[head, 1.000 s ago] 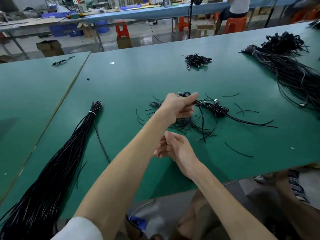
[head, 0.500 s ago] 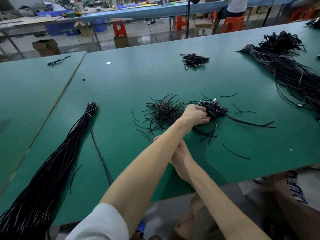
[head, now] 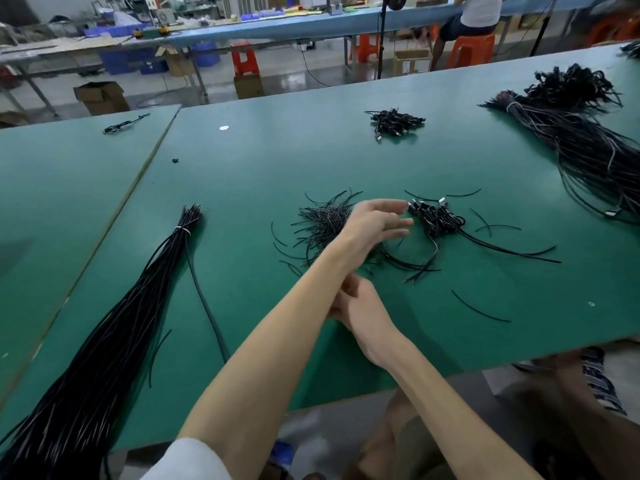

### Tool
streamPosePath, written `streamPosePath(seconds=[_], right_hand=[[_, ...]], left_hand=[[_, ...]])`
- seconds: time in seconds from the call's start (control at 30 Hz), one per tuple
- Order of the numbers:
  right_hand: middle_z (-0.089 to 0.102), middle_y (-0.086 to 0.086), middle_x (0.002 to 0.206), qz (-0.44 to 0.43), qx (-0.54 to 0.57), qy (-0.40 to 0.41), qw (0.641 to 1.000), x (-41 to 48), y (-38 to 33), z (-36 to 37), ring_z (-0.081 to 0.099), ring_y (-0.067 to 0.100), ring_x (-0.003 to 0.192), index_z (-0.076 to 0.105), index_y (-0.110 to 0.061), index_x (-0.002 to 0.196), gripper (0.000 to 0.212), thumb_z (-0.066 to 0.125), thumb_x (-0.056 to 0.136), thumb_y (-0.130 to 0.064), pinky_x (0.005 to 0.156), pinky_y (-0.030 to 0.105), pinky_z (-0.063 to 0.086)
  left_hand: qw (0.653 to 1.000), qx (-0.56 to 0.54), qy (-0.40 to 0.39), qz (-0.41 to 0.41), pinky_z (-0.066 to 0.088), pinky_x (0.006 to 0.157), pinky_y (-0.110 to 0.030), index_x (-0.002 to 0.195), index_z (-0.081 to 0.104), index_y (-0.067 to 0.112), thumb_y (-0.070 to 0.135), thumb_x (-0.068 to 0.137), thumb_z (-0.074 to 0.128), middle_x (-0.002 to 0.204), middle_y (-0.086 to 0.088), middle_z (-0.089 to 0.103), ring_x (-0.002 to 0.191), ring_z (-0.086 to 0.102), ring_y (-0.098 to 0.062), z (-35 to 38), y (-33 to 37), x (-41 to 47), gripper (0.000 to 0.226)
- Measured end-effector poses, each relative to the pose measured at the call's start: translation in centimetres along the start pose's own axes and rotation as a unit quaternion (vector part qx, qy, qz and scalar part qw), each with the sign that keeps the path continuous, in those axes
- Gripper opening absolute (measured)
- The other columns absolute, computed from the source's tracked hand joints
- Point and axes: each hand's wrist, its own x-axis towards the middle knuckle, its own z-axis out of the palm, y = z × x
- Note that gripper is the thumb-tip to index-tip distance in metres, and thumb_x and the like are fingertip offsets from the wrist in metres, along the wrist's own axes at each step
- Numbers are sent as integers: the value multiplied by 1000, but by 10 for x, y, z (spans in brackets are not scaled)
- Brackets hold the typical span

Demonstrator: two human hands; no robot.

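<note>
My left hand (head: 377,223) hovers low over the green table (head: 242,188) with its fingers stretched out, holding nothing. It is between a pile of short black wire ties (head: 322,223) on its left and a small coiled black cable bundle (head: 436,220) on its right. The fingertips are just short of that bundle. My right hand (head: 363,313) rests nearer the table's front edge, below the crossing left forearm, which hides part of its fingers. The fingers that show look relaxed and nothing is seen in them.
A long bundle of black cables (head: 114,323) lies at the left. A big heap of cables (head: 588,147) fills the far right. Another small coiled bundle (head: 393,121) sits farther back. Loose ties (head: 479,308) are scattered around. A person sits on an orange stool (head: 471,50) beyond.
My left hand gripped the coiled cable bundle, pressed it down on the table, then let go and spread its fingers. My right hand stayed roughly in place.
</note>
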Motion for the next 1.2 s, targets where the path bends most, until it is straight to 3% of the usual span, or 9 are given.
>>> streamPosePath(seconds=[0.17, 0.23, 0.37, 0.47, 0.6, 0.77, 0.87, 0.97, 1.2], right_hand=[[69, 9, 79, -11, 35, -15, 999, 0, 1, 3, 71, 26, 68, 60, 2, 104, 14, 51, 107, -9, 58, 27, 53], [68, 10, 82, -22, 39, -25, 999, -1, 1, 2, 71, 27, 70, 59, 6, 106, 18, 52, 107, -11, 59, 27, 54], [68, 11, 85, -31, 38, -40, 998, -3, 1, 1, 71, 27, 73, 61, 7, 107, 21, 54, 106, -14, 62, 28, 55], [69, 10, 85, -38, 28, -45, 998, -4, 2, 1, 71, 28, 74, 62, 4, 106, 20, 55, 105, -14, 62, 28, 56], [70, 9, 84, -43, 14, -48, 998, -4, 3, 1, 72, 28, 73, 62, 3, 106, 19, 55, 104, -15, 62, 26, 56], [70, 8, 83, -50, -3, -50, 997, -5, 5, 0, 72, 28, 73, 62, 3, 106, 18, 55, 105, -14, 61, 26, 55], [70, 8, 83, -50, -16, -53, 997, -4, 6, 1, 72, 29, 73, 62, 3, 106, 18, 55, 105, -14, 62, 26, 55], [70, 7, 83, -55, -65, -61, 994, -4, 7, 4, 73, 30, 73, 63, -1, 106, 20, 56, 106, -19, 62, 30, 56], [72, -21, 107, -90, -320, -100, 938, -9, 10, 24, 71, 7, 71, 54, -28, 140, 56, 57, 95, -61, 84, 30, 54]], left_hand=[[976, 143, 146, 73, 62, 65, -28, 119, 69, 1, -12, 96, 45, 116, -16, 71, 79, 74, -21, -67, 9, -27, 35], [916, 307, 242, 85, 58, 66, -29, 112, 71, 7, -6, 96, 46, 112, -13, 73, 79, 72, -23, -102, 6, -41, 32], [721, 587, 364, -58, 48, 90, -47, 126, 52, 0, 10, 99, 51, 129, -19, 55, 112, 62, -41, -169, -2, -74, 30], [685, 593, 386, -172, 47, 96, -49, 139, 33, -7, 16, 99, 58, 141, -25, 44, 124, 56, -41, -201, -6, -95, 52], [694, 557, 391, -235, 45, 98, -46, 139, 35, -6, 28, 100, 63, 140, -25, 52, 126, 56, -41, -227, -17, -111, 59], [691, 602, 333, -223, 41, 80, -40, 115, 60, 2, 15, 102, 52, 121, -20, 64, 108, 62, -39, -233, -26, -119, 20], [742, 553, 335, -178, 45, 72, -35, 83, 56, 6, 26, 97, 53, 94, -15, 69, 84, 64, -33, -230, -27, -118, 24], [837, 412, 340, -117, 45, 54, -28, 65, 61, 5, 25, 96, 53, 57, -12, 68, 52, 63, -24, -227, -28, -112, 37], [931, 195, 303, -58, 32, 33, -21, 73, 57, 2, 10, 99, 51, 47, -1, 61, 39, 60, -20, -217, -39, -109, 27]])
